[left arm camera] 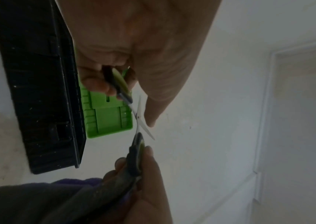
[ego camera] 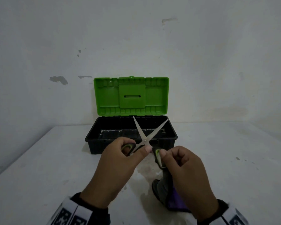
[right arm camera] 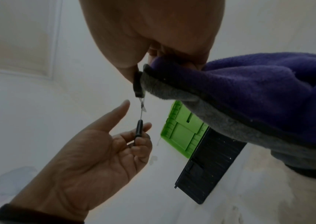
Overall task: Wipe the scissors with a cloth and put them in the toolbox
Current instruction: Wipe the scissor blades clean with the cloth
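Observation:
The scissors, with black and green handles, are held in the air in front of the toolbox, blades spread wide apart and pointing away from me. My left hand grips the left handle with curled fingers, thumb stretched toward the pivot. My right hand pinches the right handle and also holds the purple and grey cloth, which hangs below it. From the right wrist, the cloth drapes from the fingers beside the scissors. The left wrist shows the scissors edge-on.
The toolbox has a black base and a green lid that stands upright against the white wall. It sits on a white table with stains near my hands. A door frame shows in the wrist views.

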### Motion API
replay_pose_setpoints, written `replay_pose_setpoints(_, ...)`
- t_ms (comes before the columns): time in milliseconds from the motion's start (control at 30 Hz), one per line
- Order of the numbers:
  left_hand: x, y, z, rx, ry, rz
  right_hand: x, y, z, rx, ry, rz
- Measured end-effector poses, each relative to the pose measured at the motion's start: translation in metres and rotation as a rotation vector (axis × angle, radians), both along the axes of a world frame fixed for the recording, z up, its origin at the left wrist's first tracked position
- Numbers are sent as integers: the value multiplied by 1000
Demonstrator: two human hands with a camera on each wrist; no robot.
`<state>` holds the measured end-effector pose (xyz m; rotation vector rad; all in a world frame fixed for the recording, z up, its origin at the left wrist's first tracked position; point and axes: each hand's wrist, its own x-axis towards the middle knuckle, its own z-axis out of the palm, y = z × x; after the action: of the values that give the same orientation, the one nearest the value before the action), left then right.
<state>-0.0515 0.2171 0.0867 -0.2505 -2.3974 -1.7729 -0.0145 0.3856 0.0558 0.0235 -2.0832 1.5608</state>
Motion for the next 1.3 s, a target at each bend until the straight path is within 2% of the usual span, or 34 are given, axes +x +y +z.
replay_pose_setpoints(167,-2,-6,1,-65,86,30,8,6,8,-27,-75,144)
replay_pose_setpoints(300,0,-9,7,-63,141,69,5,29,18,-78,-146,149)
replay_pose_setpoints(467,1,-6,10,-57,170,48,-2,42,36,-123,-45,94)
replay_pose_setpoints(667,1,2,6,-100,177,55,-3,12,45,69,174,-36)
replay_pose_setpoints(867,1,4,3,-182,202,82,-11,-7,28,378,313,-191)
replay_pose_setpoints(933,2,4,3,-187,213,89,-12,-10,22,429,328,-220)
replay_pose_setpoints(1100,1,6,1,-197,216,102,-11,-14,12,235,241,-263)
replay_pose_setpoints(1300,2,6,0,-218,263,107,-12,-16,8,97,166,-192)
